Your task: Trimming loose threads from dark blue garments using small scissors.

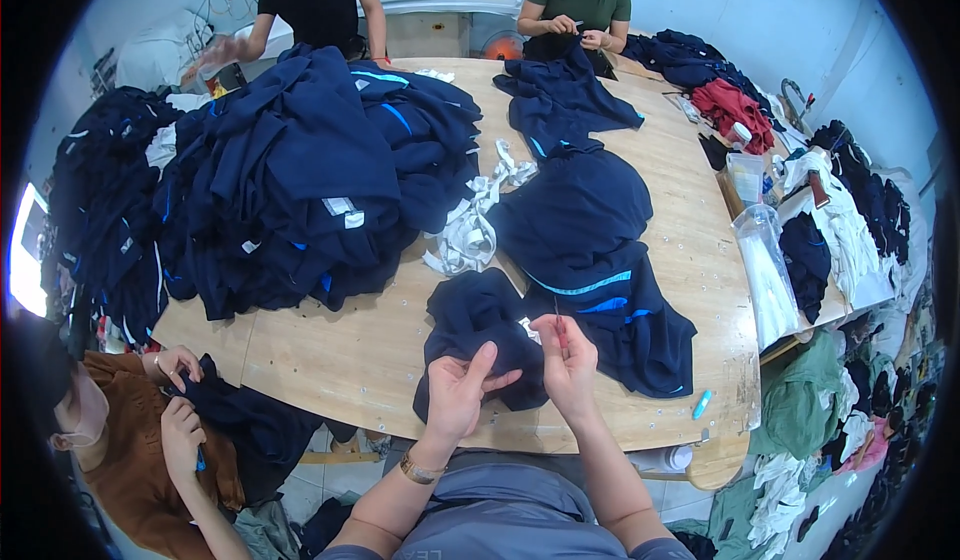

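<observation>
A dark navy garment (475, 305) lies bunched at the table's near edge, beneath both my hands. My left hand (462, 388) rests over it, thumb and forefinger spread apart; the other fingers curl, and I see nothing gripped between them. Just to the right, my right hand (568, 368) is closed around a small slim tool (561, 332) with a reddish part and a thin dark tip pointing up, perhaps thread snips. A bit of white (530, 330) shows on the garment beside that hand. Another navy garment (600, 260) with light blue trim spreads beyond it.
A tall heap of navy garments (300, 160) covers the table's left side. White fabric strips (468, 230) lie mid-table; a turquoise marker-like object (702, 405) is near the right edge. Two people work across the table, another sits at left. A side table (850, 310) holds more clothing.
</observation>
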Demonstrator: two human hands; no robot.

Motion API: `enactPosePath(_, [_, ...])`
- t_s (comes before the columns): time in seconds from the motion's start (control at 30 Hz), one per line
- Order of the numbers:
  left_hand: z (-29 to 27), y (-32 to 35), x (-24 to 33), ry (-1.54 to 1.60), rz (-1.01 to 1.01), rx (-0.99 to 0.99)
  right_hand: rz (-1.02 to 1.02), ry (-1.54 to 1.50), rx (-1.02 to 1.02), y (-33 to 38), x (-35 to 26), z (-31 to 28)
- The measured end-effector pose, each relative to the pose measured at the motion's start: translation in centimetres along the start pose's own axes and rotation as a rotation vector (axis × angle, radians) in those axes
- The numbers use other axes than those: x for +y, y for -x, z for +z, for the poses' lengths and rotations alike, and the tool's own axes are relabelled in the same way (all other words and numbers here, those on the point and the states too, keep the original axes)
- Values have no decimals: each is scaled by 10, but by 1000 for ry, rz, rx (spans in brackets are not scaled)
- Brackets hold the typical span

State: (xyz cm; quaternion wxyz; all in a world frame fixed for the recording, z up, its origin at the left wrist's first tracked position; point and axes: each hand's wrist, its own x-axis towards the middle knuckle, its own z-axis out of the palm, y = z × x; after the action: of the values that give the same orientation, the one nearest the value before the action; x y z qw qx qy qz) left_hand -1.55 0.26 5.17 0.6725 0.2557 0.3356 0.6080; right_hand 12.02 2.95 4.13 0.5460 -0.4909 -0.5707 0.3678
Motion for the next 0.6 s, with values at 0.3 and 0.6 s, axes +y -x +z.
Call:
enactPosePath(0.3, [-4,-8,2,11,5,-2,-172,244,94,-18,-1,2])
enactPosePath(0.6, [-11,-7,-9,-7,-23,22,-133,143,-104,-6,-2,9])
